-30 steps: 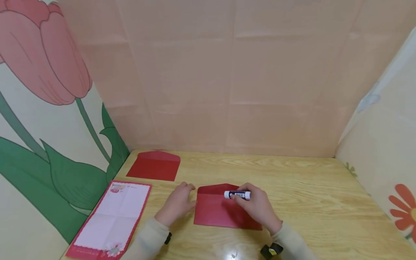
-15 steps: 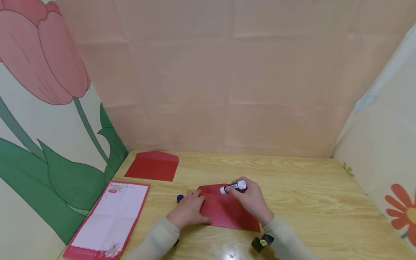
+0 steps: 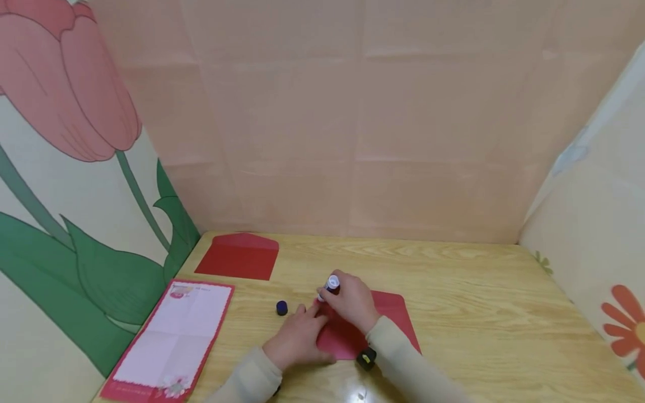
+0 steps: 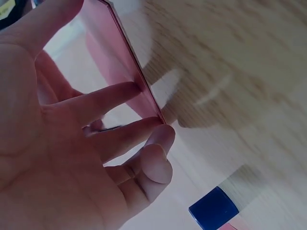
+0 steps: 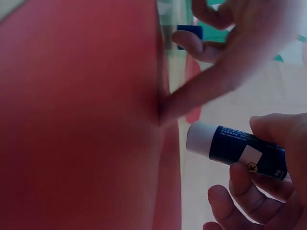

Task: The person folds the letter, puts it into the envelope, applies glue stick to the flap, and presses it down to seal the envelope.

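Pale wood-grain table (image 3: 478,302), with a creased peach-tan backdrop (image 3: 353,117) behind it, a big pink tulip print (image 3: 65,84) on the left wall and an orange-red flower print (image 3: 627,322) low on the right one. Main thing on it is a red paper envelope (image 3: 342,338) near the front edge, roughly mid-table, partly covered by both hands. Right hand (image 3: 355,302) has its thumb and fingers wrapped around a dark blue and white glue stick (image 3: 331,284), tilted, right by the envelope's far left corner; can't tell if the tip actually touches the paper. Left hand (image 3: 301,338) isn't clenched: a couple of fairly straight fingers touch the envelope's left edge, the others are loosely bent. Just left of that hand, there's a small dark blue round cap (image 3: 282,308) sitting on the wood. Further back on the left, well apart from the hands, lies another red envelope (image 3: 239,260) with its flap open. Closer in, along the left edge, is a white sheet with a pinkish-red border (image 3: 168,336), crossed by fold lines, with a little flower printed at the bottom. Both sleeves are cream.
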{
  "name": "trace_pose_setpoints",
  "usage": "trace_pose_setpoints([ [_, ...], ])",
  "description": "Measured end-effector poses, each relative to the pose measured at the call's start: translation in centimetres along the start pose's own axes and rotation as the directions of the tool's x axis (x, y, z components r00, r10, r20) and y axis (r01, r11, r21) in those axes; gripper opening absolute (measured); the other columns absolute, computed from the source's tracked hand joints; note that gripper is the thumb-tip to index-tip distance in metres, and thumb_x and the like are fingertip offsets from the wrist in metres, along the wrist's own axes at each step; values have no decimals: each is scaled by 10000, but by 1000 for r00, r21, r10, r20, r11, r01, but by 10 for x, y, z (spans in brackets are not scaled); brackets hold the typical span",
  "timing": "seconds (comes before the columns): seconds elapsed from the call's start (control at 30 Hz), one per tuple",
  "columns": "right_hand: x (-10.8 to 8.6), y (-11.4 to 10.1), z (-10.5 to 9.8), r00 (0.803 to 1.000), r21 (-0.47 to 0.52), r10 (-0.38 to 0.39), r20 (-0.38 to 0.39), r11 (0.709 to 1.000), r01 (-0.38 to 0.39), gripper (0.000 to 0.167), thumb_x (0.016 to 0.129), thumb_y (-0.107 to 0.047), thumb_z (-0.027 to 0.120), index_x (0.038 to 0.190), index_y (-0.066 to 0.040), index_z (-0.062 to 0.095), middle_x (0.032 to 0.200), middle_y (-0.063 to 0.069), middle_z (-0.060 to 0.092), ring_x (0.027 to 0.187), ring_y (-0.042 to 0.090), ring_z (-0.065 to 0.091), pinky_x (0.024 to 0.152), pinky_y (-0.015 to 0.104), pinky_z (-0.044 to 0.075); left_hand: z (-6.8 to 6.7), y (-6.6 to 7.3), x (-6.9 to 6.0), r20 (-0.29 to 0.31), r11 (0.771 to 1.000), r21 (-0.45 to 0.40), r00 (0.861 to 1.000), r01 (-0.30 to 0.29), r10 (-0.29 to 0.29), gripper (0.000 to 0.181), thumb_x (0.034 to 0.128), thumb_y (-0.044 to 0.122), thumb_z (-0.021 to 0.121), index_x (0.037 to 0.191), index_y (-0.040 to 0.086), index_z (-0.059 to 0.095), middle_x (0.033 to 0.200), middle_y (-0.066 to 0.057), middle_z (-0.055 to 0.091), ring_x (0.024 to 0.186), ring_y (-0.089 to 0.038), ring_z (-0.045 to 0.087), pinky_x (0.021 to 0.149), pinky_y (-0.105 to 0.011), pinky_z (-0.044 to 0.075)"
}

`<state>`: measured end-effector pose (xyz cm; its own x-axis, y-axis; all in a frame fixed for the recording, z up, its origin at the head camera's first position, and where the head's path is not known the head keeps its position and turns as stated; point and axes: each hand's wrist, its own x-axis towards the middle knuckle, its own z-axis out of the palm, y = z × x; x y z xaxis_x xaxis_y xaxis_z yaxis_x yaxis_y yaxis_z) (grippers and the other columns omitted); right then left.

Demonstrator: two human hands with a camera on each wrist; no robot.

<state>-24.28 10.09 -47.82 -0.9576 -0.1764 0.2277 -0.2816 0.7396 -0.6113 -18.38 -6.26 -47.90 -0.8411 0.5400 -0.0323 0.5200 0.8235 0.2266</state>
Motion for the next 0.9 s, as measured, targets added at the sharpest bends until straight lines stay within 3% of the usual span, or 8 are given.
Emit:
trace_pose_setpoints([
  [0.3,6,-3,13,998,-168,-58,-38,985,51,268,873,-386,749,872,-155,614,702,-68,593,622,109,554,637,347,468,2,0,1,-11,1000,-13,1000,-7,7,787,739,588,797,1366,151,611,1477,-96,496,999,-227,474,770,-344,486],
  [0.6,10,3,1,995,-313,13,-100,949,-44,276,865,-362,732,898,-108,630,715,-11,621,638,179,595,707,436,459,-2,1,1,19,1000,-27,1000,14,-13,767,725,599,803,1317,142,636,1357,-82,570,967,-208,464,768,-337,475],
  [0.9,10,1,3,998,-249,-35,-59,968,20,257,875,-355,723,861,-130,599,677,-51,577,628,127,556,699,425,431,-4,2,4,46,999,-43,999,30,-28,763,716,598,820,1302,141,646,1353,-77,576,978,-202,455,777,-332,481],
])
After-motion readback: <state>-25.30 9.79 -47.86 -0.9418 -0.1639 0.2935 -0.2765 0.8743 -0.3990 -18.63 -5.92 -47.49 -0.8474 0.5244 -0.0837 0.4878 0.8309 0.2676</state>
